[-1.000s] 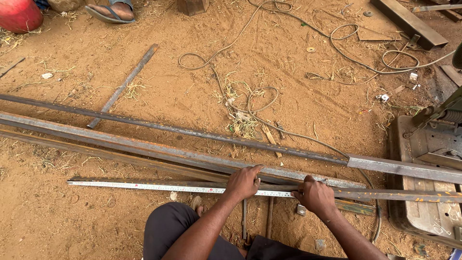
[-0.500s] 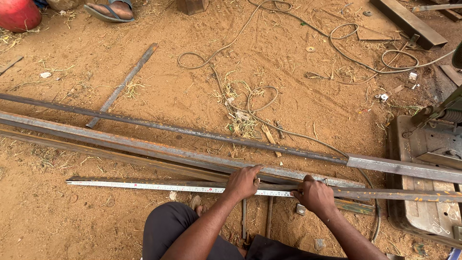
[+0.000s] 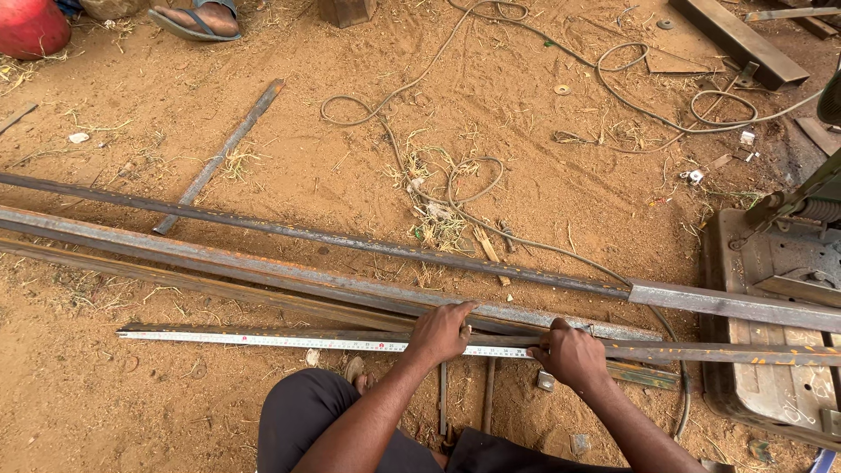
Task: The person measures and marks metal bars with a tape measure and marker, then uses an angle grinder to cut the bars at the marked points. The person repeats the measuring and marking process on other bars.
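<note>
A wide stretch of sandy ground [image 3: 263, 420] is seen from above, and everything lies on it. At the far right a grey metal machine base [image 3: 771, 350] is set on the sand. Several long rusty steel bars [image 3: 263, 271] are laid side by side, running from the far left toward the near right. The nearest bar [image 3: 701, 352] reaches over the machine base, and a white measuring tape [image 3: 263, 340] is stretched flat along it from the left. A shorter flat steel strip [image 3: 219, 158] is laid apart, farther off on the left. A long grey cable [image 3: 491, 188] is looped across the far sand.

At the top left a red container [image 3: 31, 26] and a foot in a sandal [image 3: 197, 19], belonging to another person, are partly seen.

The left hand [image 3: 442, 333] is pressed down on the tape and the bar, fingers curled over the far edge, clenched on both. The right hand [image 3: 571, 355] is closed around the tape just to the right, near the left hand. A small square metal piece [image 3: 546, 381] is seen on the sand just below the right hand.
</note>
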